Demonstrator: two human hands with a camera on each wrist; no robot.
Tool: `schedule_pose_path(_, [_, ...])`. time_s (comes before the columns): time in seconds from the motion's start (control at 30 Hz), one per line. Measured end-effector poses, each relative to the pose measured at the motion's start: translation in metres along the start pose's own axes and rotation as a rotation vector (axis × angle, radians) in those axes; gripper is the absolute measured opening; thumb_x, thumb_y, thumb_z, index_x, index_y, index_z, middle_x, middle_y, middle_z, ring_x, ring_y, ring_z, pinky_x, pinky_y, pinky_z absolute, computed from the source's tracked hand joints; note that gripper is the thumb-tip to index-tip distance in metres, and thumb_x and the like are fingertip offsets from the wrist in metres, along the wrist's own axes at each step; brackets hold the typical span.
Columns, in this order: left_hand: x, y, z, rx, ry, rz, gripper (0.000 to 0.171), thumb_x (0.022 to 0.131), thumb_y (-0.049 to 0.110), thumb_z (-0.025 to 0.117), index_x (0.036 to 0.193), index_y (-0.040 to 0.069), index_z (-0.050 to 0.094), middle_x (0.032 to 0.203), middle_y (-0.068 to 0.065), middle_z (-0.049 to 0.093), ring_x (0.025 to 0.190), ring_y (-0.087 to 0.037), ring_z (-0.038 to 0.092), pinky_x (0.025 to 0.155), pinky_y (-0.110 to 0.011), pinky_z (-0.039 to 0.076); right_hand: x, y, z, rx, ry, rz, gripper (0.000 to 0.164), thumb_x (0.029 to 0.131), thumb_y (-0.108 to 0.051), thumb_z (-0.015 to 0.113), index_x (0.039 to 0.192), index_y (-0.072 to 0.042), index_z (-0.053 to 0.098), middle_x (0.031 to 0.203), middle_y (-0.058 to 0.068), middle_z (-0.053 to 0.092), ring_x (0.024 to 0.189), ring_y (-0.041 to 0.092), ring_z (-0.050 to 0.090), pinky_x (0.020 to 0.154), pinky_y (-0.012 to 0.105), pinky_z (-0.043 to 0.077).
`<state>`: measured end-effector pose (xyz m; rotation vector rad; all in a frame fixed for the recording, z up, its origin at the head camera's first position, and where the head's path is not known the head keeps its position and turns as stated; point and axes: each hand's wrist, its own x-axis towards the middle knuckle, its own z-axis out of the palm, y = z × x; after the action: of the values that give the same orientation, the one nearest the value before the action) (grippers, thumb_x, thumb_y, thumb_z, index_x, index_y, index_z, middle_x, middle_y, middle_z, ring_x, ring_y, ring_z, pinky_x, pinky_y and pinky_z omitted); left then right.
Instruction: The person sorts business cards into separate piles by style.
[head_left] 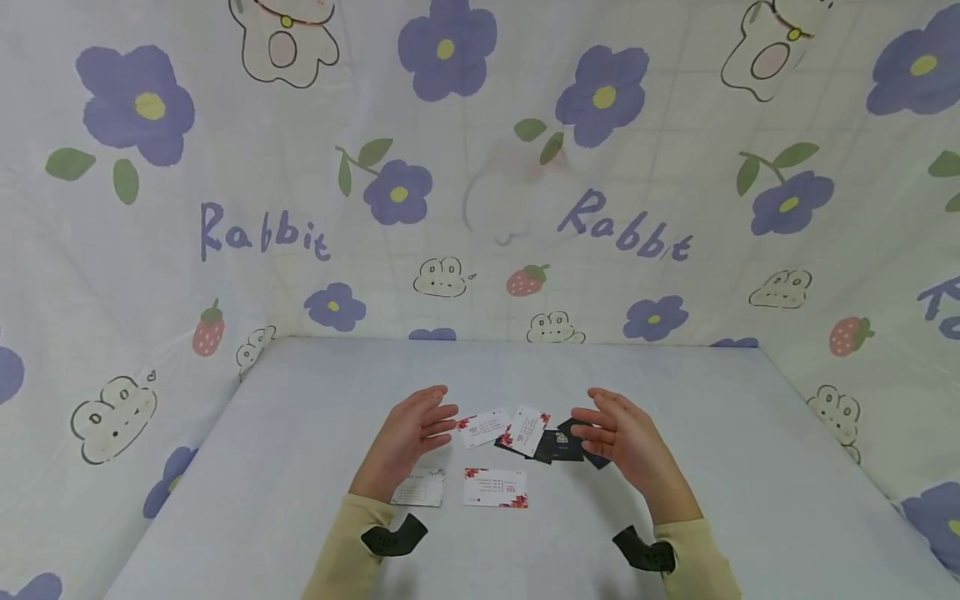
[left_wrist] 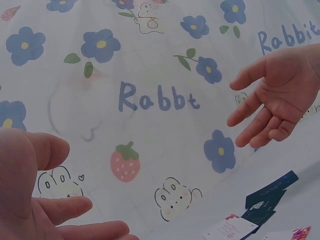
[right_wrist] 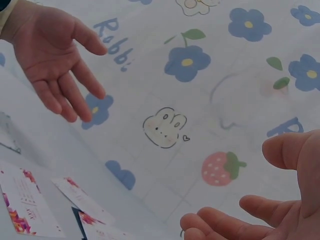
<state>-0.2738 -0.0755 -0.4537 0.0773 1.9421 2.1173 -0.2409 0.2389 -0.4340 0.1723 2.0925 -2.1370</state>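
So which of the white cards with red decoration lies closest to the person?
The front red-decorated card, just right of the grey-patterned card. The left rear card and right rear card both lie farther back, askew.

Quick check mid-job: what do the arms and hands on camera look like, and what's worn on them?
The left hand and right hand are bare, without gloves. The left sleeve and right sleeve are long and pale yellow. A bent black piece sits at the left cuff, another at the right.

Wht counter point(head_left: 540, 550): grey-trimmed card point(head_left: 422, 492) part-hidden by L hand point(head_left: 408, 437); blk cards point(head_left: 567, 448) nr R hand point(head_left: 630, 446); 3 red-trimmed cards point(head_left: 495, 488) btwn both, 1 overlapping blk ones.
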Motion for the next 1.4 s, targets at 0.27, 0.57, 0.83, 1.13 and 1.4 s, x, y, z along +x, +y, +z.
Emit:
schedule_pose_path(0.27, [0.002, 0.001, -0.001, 0.0, 0.001, 0.0, 0.053, 0.109, 0.034, 0.045, 0.155, 0.008, 0.04, 0.151, -0.023, 0.053, 0.136, -0.042, 0.054, 0.112, -0.046, 0.049, 0.002, 0.0, 0.001, -0.01, -0.005, -0.009, 0.061, 0.11, -0.039, 0.041, 0.157, -0.003, 0.028, 0.129, 0.007, 0.07, 0.091, 0.006, 0.072, 0.083, 0.022, 0.057])
schedule_pose_path(0.57, [0.004, 0.002, -0.003, -0.004, -0.001, -0.005, 0.055, 0.108, 0.036, 0.047, 0.155, 0.008, 0.039, 0.151, -0.024, 0.051, 0.136, -0.044, 0.052, 0.113, -0.047, 0.048, 0.005, -0.001, 0.004, -0.034, -0.002, -0.011, 0.06, 0.11, -0.039, 0.04, 0.158, -0.003, 0.027, 0.136, 0.014, 0.066, 0.092, 0.006, 0.071, 0.083, 0.021, 0.056])
schedule_pose_path(0.83, [0.003, 0.003, -0.002, 0.0, 0.007, -0.002, 0.053, 0.108, 0.035, 0.046, 0.154, 0.008, 0.04, 0.15, -0.024, 0.052, 0.134, -0.042, 0.055, 0.112, -0.047, 0.048, 0.008, -0.002, 0.007, -0.045, 0.004, -0.009, 0.06, 0.11, -0.039, 0.04, 0.157, -0.003, 0.029, 0.131, 0.009, 0.069, 0.092, 0.007, 0.072, 0.082, 0.022, 0.056])
schedule_pose_path(1.13, [0.004, -0.018, 0.026, 0.04, -0.039, -0.054, 0.06, 0.108, 0.038, 0.048, 0.156, 0.004, 0.034, 0.152, -0.026, 0.049, 0.129, -0.039, 0.059, 0.108, -0.044, 0.052, 0.036, 0.009, 0.009, -0.166, -0.007, -0.033, 0.059, 0.109, -0.038, 0.043, 0.156, -0.004, 0.032, 0.143, 0.025, 0.057, 0.107, 0.02, 0.07, 0.087, 0.024, 0.055])
schedule_pose_path(1.4, [0.014, -0.038, 0.063, -0.269, -0.018, -0.162, 0.068, 0.108, 0.04, 0.044, 0.158, -0.001, 0.024, 0.155, -0.035, 0.04, 0.136, -0.045, 0.053, 0.116, -0.051, 0.043, 0.09, 0.005, 0.019, -0.448, -0.05, -0.017, 0.061, 0.104, -0.041, 0.053, 0.152, -0.005, 0.041, 0.138, 0.025, 0.061, 0.118, 0.037, 0.065, 0.092, 0.038, 0.058])
